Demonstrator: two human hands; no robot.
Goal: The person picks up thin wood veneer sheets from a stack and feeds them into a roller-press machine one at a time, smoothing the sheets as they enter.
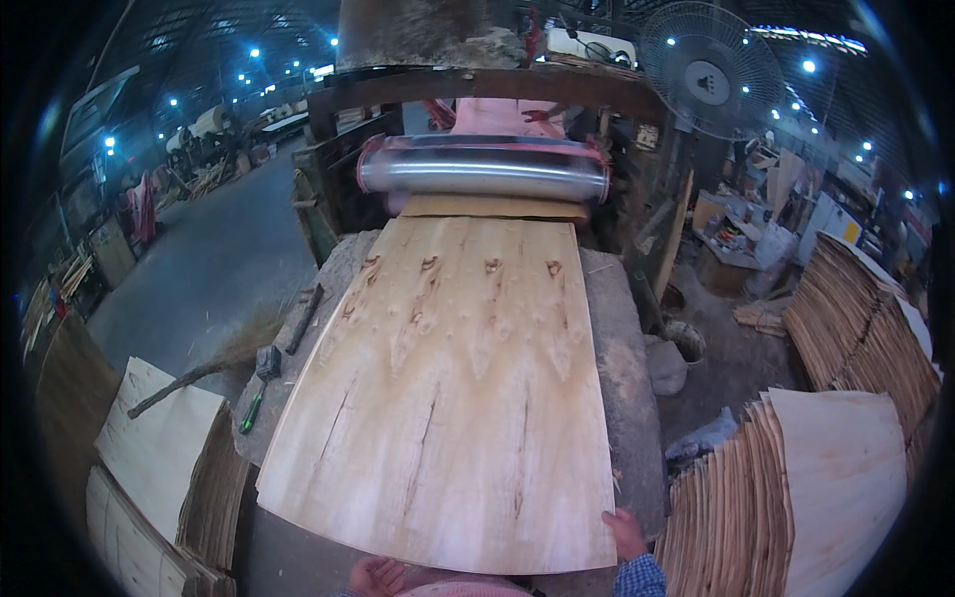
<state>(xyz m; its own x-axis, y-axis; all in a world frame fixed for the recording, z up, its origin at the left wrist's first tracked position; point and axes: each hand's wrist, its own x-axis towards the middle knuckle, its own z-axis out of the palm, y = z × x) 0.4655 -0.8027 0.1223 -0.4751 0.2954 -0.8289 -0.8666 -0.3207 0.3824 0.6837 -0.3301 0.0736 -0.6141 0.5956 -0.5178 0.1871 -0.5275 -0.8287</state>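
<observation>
A wide sheet of pale wood veneer (448,398) lies on a grey worktable (632,398), coming out from under a shiny metal roller (482,169) of the machine ahead. The sheet has knots near its far end and long splits near its front. My right hand (625,532) grips the sheet's near right corner, with a blue checked cuff below it. My left hand (378,575) sits under the sheet's near edge at the bottom of the view, mostly hidden; its grip does not show.
Stacks of veneer sheets stand at the right (796,488), far right (860,318) and lower left (159,478). A broom (214,363) and hand tools (267,363) lie at the table's left. A standing fan (711,70) is at the upper right. A concrete aisle (199,269) runs left.
</observation>
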